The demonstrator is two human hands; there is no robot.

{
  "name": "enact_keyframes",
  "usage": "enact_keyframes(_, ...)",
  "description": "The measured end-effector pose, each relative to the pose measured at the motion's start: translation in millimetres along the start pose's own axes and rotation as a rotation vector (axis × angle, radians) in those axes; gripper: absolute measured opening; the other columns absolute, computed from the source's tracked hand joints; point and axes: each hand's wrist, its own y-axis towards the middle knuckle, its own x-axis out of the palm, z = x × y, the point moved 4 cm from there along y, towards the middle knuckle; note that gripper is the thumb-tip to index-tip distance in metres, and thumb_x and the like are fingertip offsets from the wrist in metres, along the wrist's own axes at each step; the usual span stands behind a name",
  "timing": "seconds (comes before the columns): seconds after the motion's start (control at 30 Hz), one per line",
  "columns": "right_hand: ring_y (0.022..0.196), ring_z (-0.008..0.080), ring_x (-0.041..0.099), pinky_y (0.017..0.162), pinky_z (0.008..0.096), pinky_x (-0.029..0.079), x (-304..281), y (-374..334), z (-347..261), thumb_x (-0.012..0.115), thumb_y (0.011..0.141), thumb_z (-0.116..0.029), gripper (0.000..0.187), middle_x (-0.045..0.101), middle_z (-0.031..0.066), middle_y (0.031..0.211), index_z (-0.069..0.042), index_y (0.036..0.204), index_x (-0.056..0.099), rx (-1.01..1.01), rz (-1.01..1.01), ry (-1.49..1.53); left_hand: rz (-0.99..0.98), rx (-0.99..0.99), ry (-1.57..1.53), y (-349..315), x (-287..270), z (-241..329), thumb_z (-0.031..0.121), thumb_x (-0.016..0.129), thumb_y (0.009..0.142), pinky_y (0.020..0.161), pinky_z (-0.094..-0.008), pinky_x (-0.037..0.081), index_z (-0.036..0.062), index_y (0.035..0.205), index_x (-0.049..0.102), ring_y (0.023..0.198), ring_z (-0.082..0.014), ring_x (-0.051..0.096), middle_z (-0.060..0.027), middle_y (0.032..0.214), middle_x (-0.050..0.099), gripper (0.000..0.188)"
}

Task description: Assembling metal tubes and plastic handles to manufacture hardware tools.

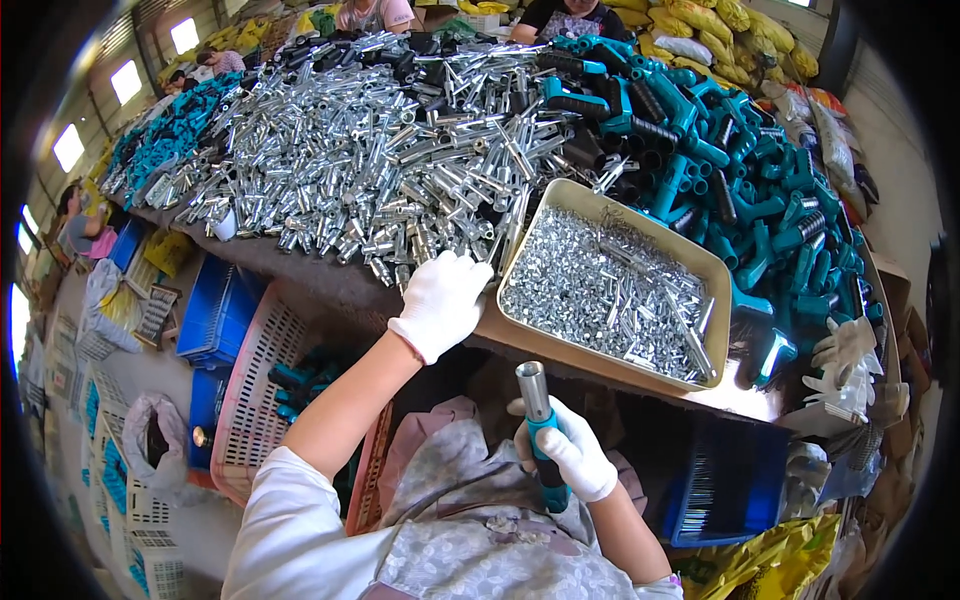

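My left hand (440, 305), in a white glove, reaches to the near edge of a big heap of silvery metal tubes (320, 140). Its fingers curl down at the heap; whatever they grip is hidden. In front of my body, my gloved right hand (580, 455) is closed around a teal and black tool handle (549, 455). This handle stands nearly upright, with a shiny metal tube (533, 390) sticking out of its top. A cream tray (715, 300) of small metal pins and fittings lies to the right of my left hand.
Teal and black plastic handles (760, 220) are piled at the right. White gloves (845, 365) hang at the table's right end. Below are a pink-rimmed crate (262, 390), blue crates (215, 310) and a blue bin (730, 485). Other people (375, 15) sit across the table.
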Motion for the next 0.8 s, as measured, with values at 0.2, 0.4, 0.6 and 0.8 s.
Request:
enact_keyframes(0.2,0.069,0.0100,0.053,0.065,0.0259,0.045,-2,-4,5,0.068,0.091,-0.050,0.074,0.059,0.0044,0.084,-0.001,0.142,0.045,-0.003,0.045,-0.131,-0.001,-0.036,-0.101,-19,-9,5,0.018,0.068,0.079,0.084,-0.0434,0.051,0.0088,0.097,0.069,0.092,-0.0310,0.062,-0.0094,0.093,0.067,0.020)
enact_keyframes(0.4,0.081,0.0088,0.056,0.078,0.0259,0.049,3,1,8,0.072,0.091,-0.023,0.056,0.063,0.0014,0.096,-0.002,0.139,0.053,-0.226,0.105,-0.448,0.117,0.013,-0.116,-22,-13,12,0.016,0.066,0.078,0.074,-0.0426,0.052,0.0107,0.093,0.068,0.084,-0.0291,0.061,-0.0079,0.085,0.065,0.016)
enact_keyframes(0.6,0.100,0.0366,0.067,0.086,0.0374,0.054,-7,-11,1,0.074,0.084,-0.023,0.057,0.067,0.0206,0.113,-0.005,0.135,0.056,-0.306,0.314,-0.880,-0.115,-0.238,-1.096,-75,-36,34,0.005,0.065,0.092,0.077,-0.0284,0.055,-0.0021,0.106,0.068,0.088,-0.0155,0.070,-0.0111,0.099,0.070,0.016)
enact_keyframes(0.8,0.077,0.0334,0.064,0.069,0.0421,0.051,8,-8,-13,0.076,0.079,-0.024,0.053,0.062,0.0130,0.085,-0.010,0.128,0.060,-0.304,0.288,-1.220,-0.279,-0.432,-1.125,-100,-31,42,0.013,0.066,0.095,0.071,-0.0258,0.052,-0.0014,0.104,0.068,0.079,-0.0111,0.065,-0.0079,0.089,0.071,0.017)
